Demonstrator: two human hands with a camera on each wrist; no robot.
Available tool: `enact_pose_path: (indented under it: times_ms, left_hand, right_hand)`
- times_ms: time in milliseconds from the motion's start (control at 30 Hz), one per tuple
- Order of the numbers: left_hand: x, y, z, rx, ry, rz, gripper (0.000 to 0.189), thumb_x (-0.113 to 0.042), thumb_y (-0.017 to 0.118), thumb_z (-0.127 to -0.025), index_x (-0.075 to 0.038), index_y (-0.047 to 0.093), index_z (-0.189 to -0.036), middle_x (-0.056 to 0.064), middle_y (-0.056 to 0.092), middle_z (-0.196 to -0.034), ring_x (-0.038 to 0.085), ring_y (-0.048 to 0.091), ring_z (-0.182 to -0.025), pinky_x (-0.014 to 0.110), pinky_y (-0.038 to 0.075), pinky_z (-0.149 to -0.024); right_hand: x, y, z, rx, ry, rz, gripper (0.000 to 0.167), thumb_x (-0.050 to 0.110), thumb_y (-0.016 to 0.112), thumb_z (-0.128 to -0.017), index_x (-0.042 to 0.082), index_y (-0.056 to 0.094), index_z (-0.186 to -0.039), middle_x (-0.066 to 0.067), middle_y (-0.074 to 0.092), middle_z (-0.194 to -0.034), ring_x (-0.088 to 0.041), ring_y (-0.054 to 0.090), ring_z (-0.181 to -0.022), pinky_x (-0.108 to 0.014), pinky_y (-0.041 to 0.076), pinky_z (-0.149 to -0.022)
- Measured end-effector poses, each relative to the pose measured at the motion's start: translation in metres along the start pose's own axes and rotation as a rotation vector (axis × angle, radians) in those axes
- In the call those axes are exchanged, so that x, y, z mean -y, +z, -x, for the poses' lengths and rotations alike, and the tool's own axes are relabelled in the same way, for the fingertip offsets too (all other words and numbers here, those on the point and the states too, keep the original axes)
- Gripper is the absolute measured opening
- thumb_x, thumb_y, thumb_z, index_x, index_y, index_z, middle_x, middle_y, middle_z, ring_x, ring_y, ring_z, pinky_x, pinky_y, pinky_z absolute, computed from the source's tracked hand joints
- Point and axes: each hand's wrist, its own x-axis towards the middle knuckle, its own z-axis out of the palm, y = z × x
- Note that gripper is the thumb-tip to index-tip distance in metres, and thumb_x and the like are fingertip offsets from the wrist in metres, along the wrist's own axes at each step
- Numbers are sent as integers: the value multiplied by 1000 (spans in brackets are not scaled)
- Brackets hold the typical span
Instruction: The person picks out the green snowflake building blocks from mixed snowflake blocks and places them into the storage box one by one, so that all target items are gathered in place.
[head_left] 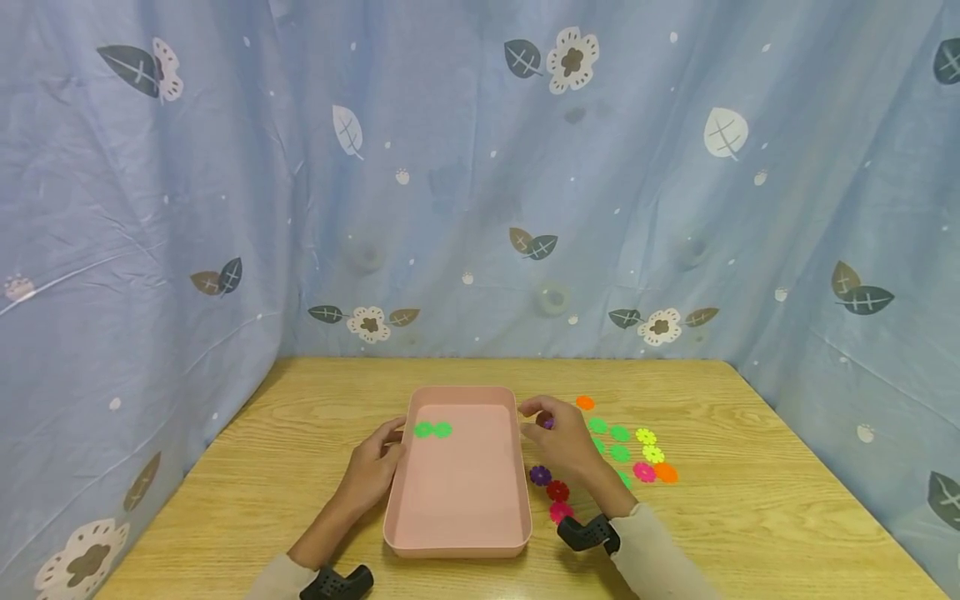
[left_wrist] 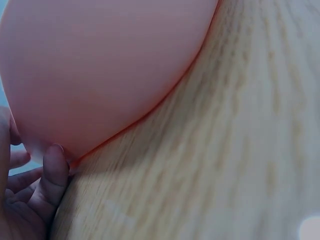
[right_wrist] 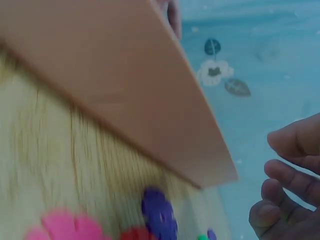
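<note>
Where the curtain (head_left: 450, 167) hangs: we see pale blue folds printed with leaves and white flowers, behind the table and along both sides.
Wooden table (head_left: 750, 533): light, grained, bearing the tray and the loose discs.
Pink tray (head_left: 461, 508): flat on the table between our hands, touching the left fingers and just beside the right fingertips.
Left hand (head_left: 371, 471): fingers loosely bent, thumb apart from them, resting against the outside of the tray's left wall without clasping it.
Right hand (head_left: 562, 437): fingers softly curved, a gap between thumb and fingertips, holding nothing, near the tray's right rim.
Scattered discs (head_left: 620, 434): notched green, yellow, pink and orange pieces to the right of our right hand.
Three-disc row: purple disc (head_left: 540, 476), red disc (head_left: 557, 491) and magenta disc (head_left: 562, 512), between the tray and our right forearm.
Green pair (head_left: 433, 430): side by side inside the tray, toward its far left corner.
Violet disc (head_left: 550, 423): beneath our right fingers, partly hidden.
</note>
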Motion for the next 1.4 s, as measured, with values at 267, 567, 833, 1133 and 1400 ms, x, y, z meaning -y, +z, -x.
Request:
enact_pose_path:
  times_ms: [267,567,833,1133,1400]
  left_hand:
    - [1,0,0,-15,-1,-20,46,-13,50,-103,-8,50,-148,18,64,-129,30,69,-106,39,60,-84]
    - [3,0,0,-14,-12,-27,47,-14,50,-103,-7,49,-149,18,64,-129,31,69,-108,41,60,-84]
    - [2,0,0,-24,-3,-52,46,-14,50,-103,-7,50,-148,16,65,-128,30,69,-108,39,60,-84]
    - [2,1,-2,-35,2,-59,46,-14,50,-103,-8,50,-148,16,66,-128,31,68,-109,40,59,-85]
    - [-1,0,-1,-15,4,-28,46,-14,50,-103,-8,49,-149,17,64,-129,33,68,-109,42,60,-86]
  right_hand:
    - [-18,-11,-5,-46,99,181,30,3,75,-86,-1,68,-116,-18,68,-108,-21,63,-82,-33,55,-69]
    - [-28,-12,-5,-17,162,319,33,3,76,-82,-7,67,-113,-19,68,-104,-30,64,-91,-45,58,-78]
    - [-34,-8,-7,2,148,372,27,-4,76,-78,-6,69,-104,-13,67,-91,-24,60,-81,-42,58,-76]
    - [-32,-10,-7,16,168,358,22,-4,78,-77,-2,67,-96,-9,63,-86,-22,56,-73,-36,54,-66]
    - [-28,-11,-8,9,150,347,14,-8,67,-76,3,62,-83,-5,53,-75,-20,48,-68,-30,40,-58]
